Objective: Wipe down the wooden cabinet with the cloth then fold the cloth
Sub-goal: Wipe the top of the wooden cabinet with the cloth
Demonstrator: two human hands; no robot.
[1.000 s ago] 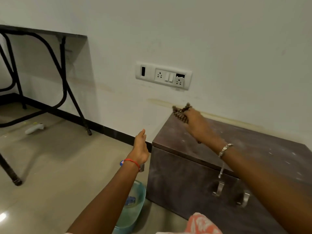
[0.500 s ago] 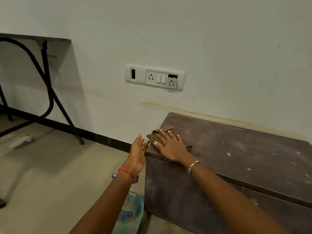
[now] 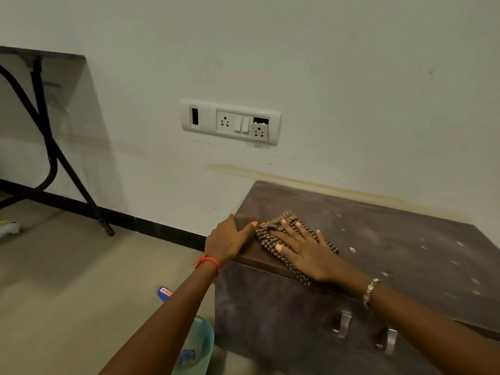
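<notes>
A low dark brown wooden cabinet (image 3: pixel 392 234) stands against the white wall, its dusty top speckled with white bits. A brown checked cloth (image 3: pixel 284 226) lies bunched on the top near the front left corner. My right hand (image 3: pixel 305 250) presses flat on the cloth with fingers spread. My left hand (image 3: pixel 230 242) rests on the cabinet's left top edge, thumb on the top next to the cloth. Two metal handles (image 3: pixel 343 323) show on the cabinet's front.
A pale green plastic tub (image 3: pixel 200 347) sits on the floor by the cabinet's left front corner, a small blue packet (image 3: pixel 165 292) beside it. A socket panel (image 3: pixel 230 121) is on the wall. A black metal table frame (image 3: pixel 48 136) stands left, with a white object (image 3: pixel 8 228) under it.
My right hand came down from the air and now presses the cloth on the cabinet top, shifted slightly right. My left hand moved from mid-air onto the cabinet's left edge.
</notes>
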